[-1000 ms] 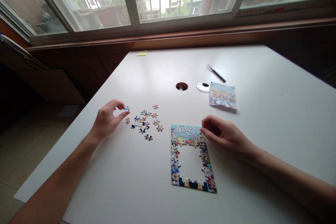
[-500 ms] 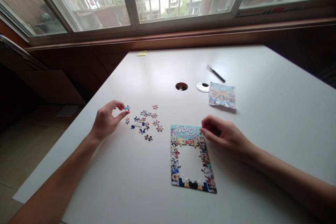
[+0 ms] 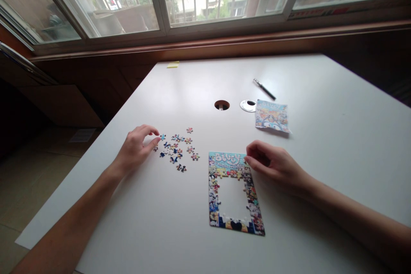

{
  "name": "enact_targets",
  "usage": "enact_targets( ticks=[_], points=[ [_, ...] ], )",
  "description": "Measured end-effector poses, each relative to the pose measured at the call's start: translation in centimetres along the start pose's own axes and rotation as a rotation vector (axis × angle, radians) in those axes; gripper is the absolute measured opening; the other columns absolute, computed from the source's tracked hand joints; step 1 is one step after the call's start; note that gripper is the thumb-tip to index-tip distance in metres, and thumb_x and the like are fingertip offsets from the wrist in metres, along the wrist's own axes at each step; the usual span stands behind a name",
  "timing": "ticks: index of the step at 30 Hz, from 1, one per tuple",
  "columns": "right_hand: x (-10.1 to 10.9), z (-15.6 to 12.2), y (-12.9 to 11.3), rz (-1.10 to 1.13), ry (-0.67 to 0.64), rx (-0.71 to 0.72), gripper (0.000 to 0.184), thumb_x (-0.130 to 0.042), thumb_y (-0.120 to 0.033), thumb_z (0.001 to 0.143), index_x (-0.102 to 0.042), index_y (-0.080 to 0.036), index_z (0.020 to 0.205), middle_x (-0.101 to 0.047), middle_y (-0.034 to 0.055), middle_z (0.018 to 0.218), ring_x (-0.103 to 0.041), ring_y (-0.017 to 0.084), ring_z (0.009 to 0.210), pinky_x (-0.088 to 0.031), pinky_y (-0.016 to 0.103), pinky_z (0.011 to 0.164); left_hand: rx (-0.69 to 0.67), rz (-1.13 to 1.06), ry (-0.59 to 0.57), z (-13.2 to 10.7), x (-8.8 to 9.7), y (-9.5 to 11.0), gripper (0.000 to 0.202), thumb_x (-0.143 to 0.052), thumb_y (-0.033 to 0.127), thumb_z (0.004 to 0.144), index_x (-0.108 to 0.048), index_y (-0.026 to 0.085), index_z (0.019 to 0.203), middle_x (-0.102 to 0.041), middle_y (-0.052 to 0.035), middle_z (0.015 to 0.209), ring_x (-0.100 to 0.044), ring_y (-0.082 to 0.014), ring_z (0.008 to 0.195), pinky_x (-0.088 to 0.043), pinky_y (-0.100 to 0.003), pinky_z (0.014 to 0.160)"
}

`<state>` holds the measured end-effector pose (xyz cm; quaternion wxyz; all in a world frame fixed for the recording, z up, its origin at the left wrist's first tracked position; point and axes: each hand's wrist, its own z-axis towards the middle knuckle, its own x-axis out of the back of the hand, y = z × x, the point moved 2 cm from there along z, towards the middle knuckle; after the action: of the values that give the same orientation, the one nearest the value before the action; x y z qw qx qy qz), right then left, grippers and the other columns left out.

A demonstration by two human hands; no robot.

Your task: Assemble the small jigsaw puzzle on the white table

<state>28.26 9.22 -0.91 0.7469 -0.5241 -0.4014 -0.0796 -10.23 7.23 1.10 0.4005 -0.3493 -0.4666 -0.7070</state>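
Beside a loose group of jigsaw pieces [image 3: 173, 152], my left hand [image 3: 136, 147] is open, its thumb and forefinger apart. Just off those fingertips, a light-blue jigsaw piece [image 3: 163, 137] lies on the table. My right hand [image 3: 272, 160] is curled closed at the upper right corner of a partly filled jigsaw puzzle [image 3: 213, 197], thumb and forefinger pinched at its edge. The puzzle has a colourful border with cartoon figures and lettering along the top. White shows through the gap in its middle. The other fingers of my right hand are partly hidden.
The white table [image 3: 144, 222] has a round hole [image 3: 221, 105] and a silver ring-shaped cover [image 3: 247, 105]. A printed packet [image 3: 272, 116] overlaps the cover, with a black pen [image 3: 265, 89] behind it. A yellow sticky note [image 3: 173, 64] is near the far edge, below the window.
My left hand has let go of the light-blue piece, which now lies at the left of the group. Its fingers have parted. My right hand and the puzzle stay in place.
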Motion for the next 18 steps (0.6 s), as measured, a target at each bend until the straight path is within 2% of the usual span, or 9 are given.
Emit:
enact_targets(
  ticks=[4, 12, 14, 18],
  points=[
    [-0.1, 0.0, -0.1, -0.006, -0.001, 0.002, 0.015, -0.054, -0.035, 0.091, -0.052, -0.022, 0.084, -0.052, -0.0015, 0.066, -0.045, 0.015, 0.060, -0.038, 0.028, 0.059, -0.102, -0.003, 0.015, -0.3, -0.3, 1.4, 0.010, -0.058, 0.027, 0.092, -0.067, 0.022, 0.092, -0.066, -0.0044, 0.105, -0.059, -0.0215, 0.102, -0.045, -0.036, 0.090],
    [-0.2, 0.2, -0.3, -0.033, 0.006, 0.015, 0.014, -0.053, -0.034, 0.092, -0.052, -0.022, 0.083, -0.052, -0.0017, 0.065, -0.044, 0.014, 0.060, -0.038, 0.028, 0.059, -0.407, -0.017, -0.090, -1.6, -2.8, 7.3, 0.014, -0.062, 0.023, 0.090, -0.072, 0.027, 0.098, -0.068, -0.0031, 0.102, -0.057, -0.0223, 0.102, -0.040, -0.042, 0.093],
    [-0.3, 0.2, -0.3, -0.035, 0.008, 0.020, 0.014, -0.053, -0.033, 0.092, -0.052, -0.022, 0.084, -0.052, -0.0017, 0.066, -0.044, 0.014, 0.060, -0.038, 0.028, 0.060, -0.426, -0.005, -0.086, -1.6, -3.1, 7.8, 0.015, -0.061, 0.022, 0.090, -0.072, 0.026, 0.099, -0.069, -0.0031, 0.103, -0.057, -0.0231, 0.104, -0.039, -0.043, 0.095],
    [-0.3, 0.2, -0.4, -0.035, 0.008, 0.026, 0.014, -0.053, -0.033, 0.092, -0.052, -0.022, 0.084, -0.053, -0.0011, 0.066, -0.044, 0.014, 0.059, -0.039, 0.028, 0.060, -0.382, -0.001, -0.061, -1.4, -3.4, 7.4, 0.017, -0.056, 0.017, 0.093, -0.069, 0.024, 0.102, -0.072, -0.0031, 0.107, -0.056, -0.0243, 0.112, -0.037, -0.044, 0.100]
  ],
)
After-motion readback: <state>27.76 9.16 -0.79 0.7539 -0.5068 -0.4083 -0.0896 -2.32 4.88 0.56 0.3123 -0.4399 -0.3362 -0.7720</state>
